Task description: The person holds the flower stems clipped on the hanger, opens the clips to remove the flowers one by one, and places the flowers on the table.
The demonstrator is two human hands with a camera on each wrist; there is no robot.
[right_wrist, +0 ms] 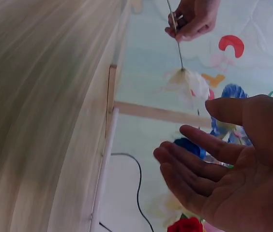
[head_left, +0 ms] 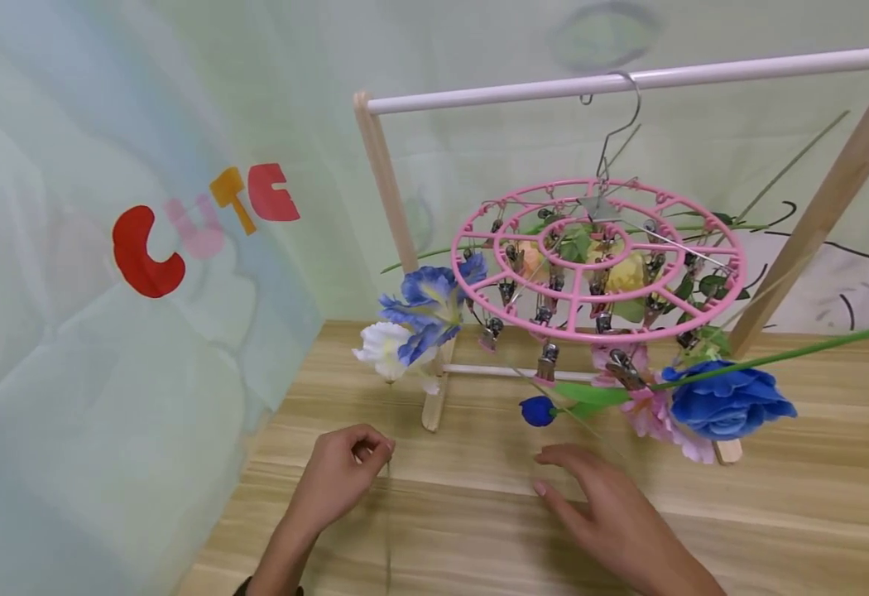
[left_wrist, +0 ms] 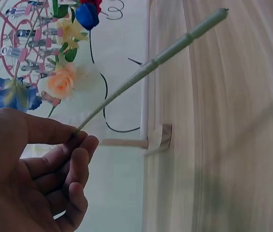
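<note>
- Your left hand (head_left: 341,476) pinches a thin flower stem (left_wrist: 146,72) between thumb and curled fingers (left_wrist: 73,169); the stem rises from the pinch to a white bloom (head_left: 382,349) above the tabletop (head_left: 777,513).
- The white bloom sits just beside a blue iris (head_left: 430,310) that hangs at the left edge of the pink clip hanger (head_left: 598,261).
- Your right hand (head_left: 606,505) hovers low over the tabletop, palm open and fingers (right_wrist: 194,164) spread, holding nothing; it lies just below a small blue bud (head_left: 537,410).
- The hanger hooks on a white rail (head_left: 628,80) of a wooden stand; a blue rose (head_left: 728,401) and pink flowers are clipped at its right.
- By my reading, you are at the step of bringing the white flower up to a clip.
- The next move likely calls for your free hand to squeeze open an empty clip while the left feeds the stem end in; which clips are free I cannot tell.
</note>
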